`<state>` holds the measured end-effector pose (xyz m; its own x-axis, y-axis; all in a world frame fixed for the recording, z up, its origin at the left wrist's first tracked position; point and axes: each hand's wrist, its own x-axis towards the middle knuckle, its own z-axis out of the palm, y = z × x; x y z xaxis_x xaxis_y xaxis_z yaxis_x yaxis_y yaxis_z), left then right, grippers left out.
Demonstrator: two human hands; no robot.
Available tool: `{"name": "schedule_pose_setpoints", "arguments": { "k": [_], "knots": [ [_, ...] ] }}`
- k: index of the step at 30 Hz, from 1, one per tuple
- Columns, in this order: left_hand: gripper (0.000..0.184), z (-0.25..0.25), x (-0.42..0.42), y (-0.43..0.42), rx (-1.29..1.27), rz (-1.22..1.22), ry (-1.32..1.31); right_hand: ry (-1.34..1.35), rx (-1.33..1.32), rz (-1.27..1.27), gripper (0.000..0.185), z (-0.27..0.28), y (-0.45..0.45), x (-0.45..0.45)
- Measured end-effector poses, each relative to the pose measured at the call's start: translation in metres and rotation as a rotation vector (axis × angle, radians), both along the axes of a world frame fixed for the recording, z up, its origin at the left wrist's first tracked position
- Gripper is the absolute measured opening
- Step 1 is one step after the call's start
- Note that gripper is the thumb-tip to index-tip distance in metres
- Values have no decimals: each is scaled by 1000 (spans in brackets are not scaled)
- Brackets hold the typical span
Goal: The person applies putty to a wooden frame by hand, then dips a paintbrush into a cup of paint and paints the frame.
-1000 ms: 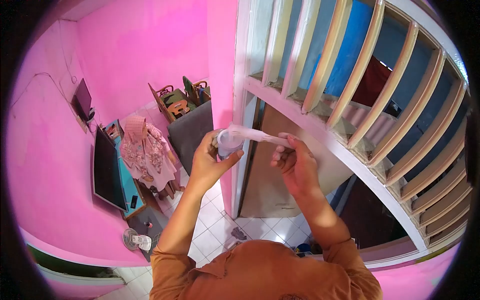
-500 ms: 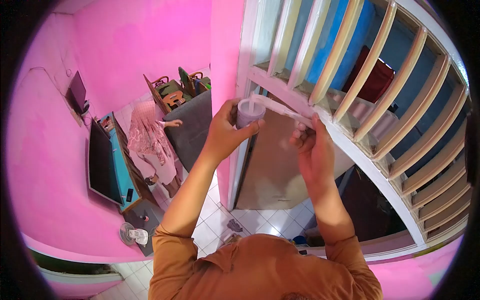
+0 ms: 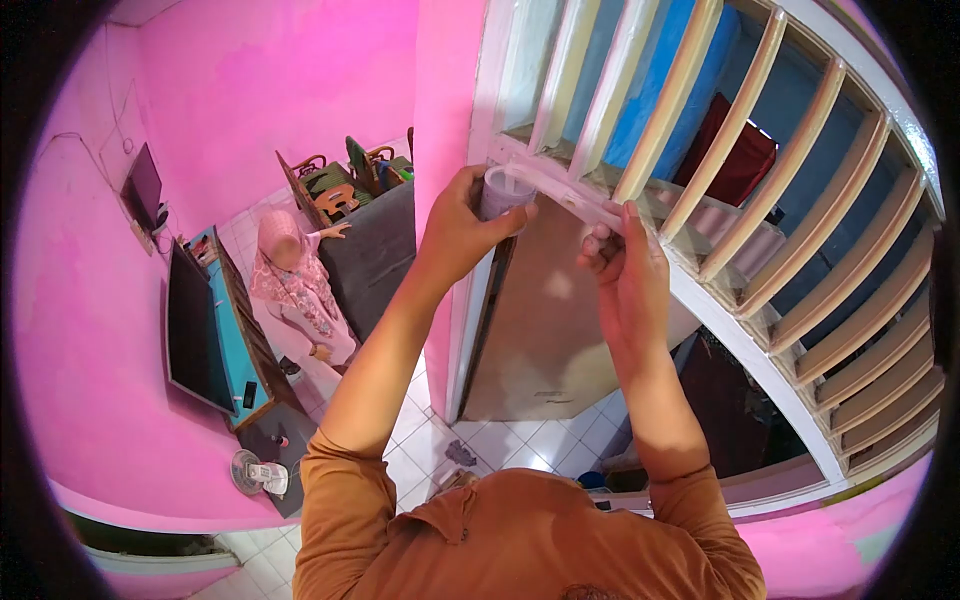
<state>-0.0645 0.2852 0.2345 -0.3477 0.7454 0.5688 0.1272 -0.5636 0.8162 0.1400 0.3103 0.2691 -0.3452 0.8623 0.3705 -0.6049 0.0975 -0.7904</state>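
My left hand (image 3: 468, 228) is wrapped round a small clear plastic cup (image 3: 507, 194), held up beside the corner of the pink wall and the white frame. Between the fingertips of my right hand (image 3: 622, 255) is the end of a pale, whitish brush (image 3: 572, 192), slanting from the cup's mouth to the right. The brush's far end is at the cup's rim; its tip is hard to make out against the white frame. Behind both hands stands a brown door (image 3: 545, 320).
A person (image 3: 295, 280) in a pink patterned head covering stands at the left, by a grey sofa back (image 3: 372, 245). A television (image 3: 200, 330), a teal-topped cabinet (image 3: 228, 335) and a fan (image 3: 262, 473) line the left wall. Slanted slats (image 3: 735, 135) fill the upper right.
Both hands have moved up and right with the cup and brush, now close to the white frame. The person at the left has turned, with the head up and one arm out over the sofa back.
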Motion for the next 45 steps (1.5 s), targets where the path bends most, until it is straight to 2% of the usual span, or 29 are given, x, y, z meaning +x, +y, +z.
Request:
{"name": "schedule_pose_setpoints", "arguments": {
  "k": [11, 17, 22, 26, 28, 32, 34, 38, 40, 44, 45],
  "knots": [
    [69, 19, -5, 19, -49, 46, 73, 40, 54, -116, 30, 29, 8, -9],
    [71, 8, -8, 24, -49, 48, 60, 36, 153, -249, 30, 47, 20, -17],
    [70, 0, -8, 7, -84, 62, 35, -229, 408, -444, 37, 56, 27, -28],
    [67, -21, -15, -2, -85, 58, -13, -307, 536, -526, 38, 61, 34, -35],
    [66, -31, -17, -11, -62, 49, -32, -495, 706, -723, 39, 68, 34, -35],
    [63, -47, -18, -31, -58, 97, -2, -613, 767, -794, 38, 84, 32, -42],
    [62, -48, -15, -46, -68, 85, -25, -705, 960, -878, 40, 90, 40, -47],
    [61, -55, -12, -67, -96, 63, -72, -809, 924, -810, 42, 109, 46, -55],
    [60, -61, -13, -73, -110, 71, -68, -808, 1043, -895, 45, 120, 61, -59],
    [60, -82, -16, -82, -95, 130, -46, -840, 1051, -918, 48, 147, 79, -61],
    [60, -83, -15, -85, -94, 129, -42, -812, 1013, -924, 44, 156, 71, -60]
  ]
}}
